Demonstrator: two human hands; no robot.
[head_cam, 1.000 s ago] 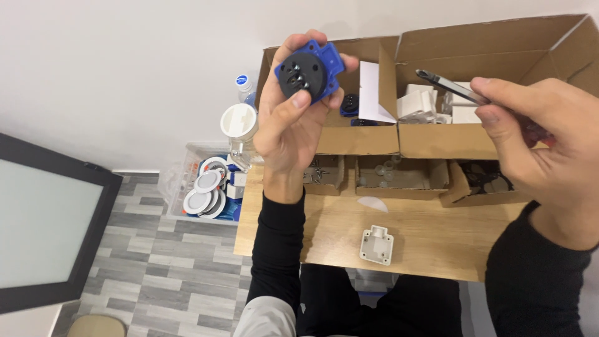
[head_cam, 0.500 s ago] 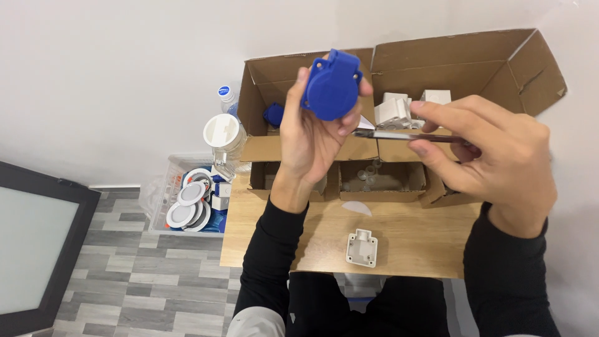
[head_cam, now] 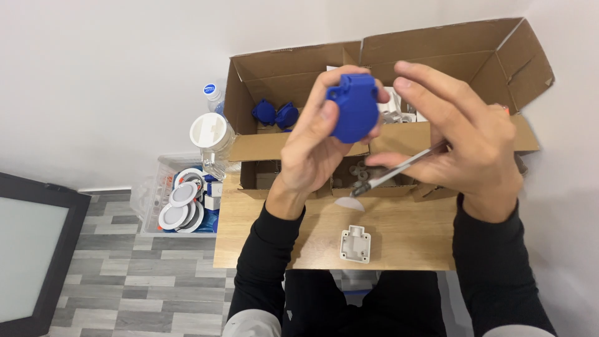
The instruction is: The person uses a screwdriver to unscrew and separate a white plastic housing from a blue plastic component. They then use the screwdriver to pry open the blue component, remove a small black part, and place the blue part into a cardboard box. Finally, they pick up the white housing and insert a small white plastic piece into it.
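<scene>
1. The left hand (head_cam: 312,146) is clenched around a blue socket part (head_cam: 354,107), holding it up at the upper centre of the frame, in front of the open cardboard box (head_cam: 437,56).
2. The right hand (head_cam: 468,146) grips a slim screwdriver (head_cam: 393,171) between its fingers; the tool slants down-left, and its tip ends below the blue part, apart from it.
3. The right fingertips reach just beside the blue part's right edge; whether they touch it cannot be told.
4. A white housing (head_cam: 355,243) lies alone on the wooden desk (head_cam: 249,231) at lower centre, with bare wood on both sides of it.
5. More blue parts (head_cam: 275,115) sit in the box's left compartment.
6. At the desk's left edge stand a clear jar with a white lid (head_cam: 211,138) and a bottle (head_cam: 213,95); beyond that edge, a bin of white discs (head_cam: 181,203) rests on the floor.
</scene>
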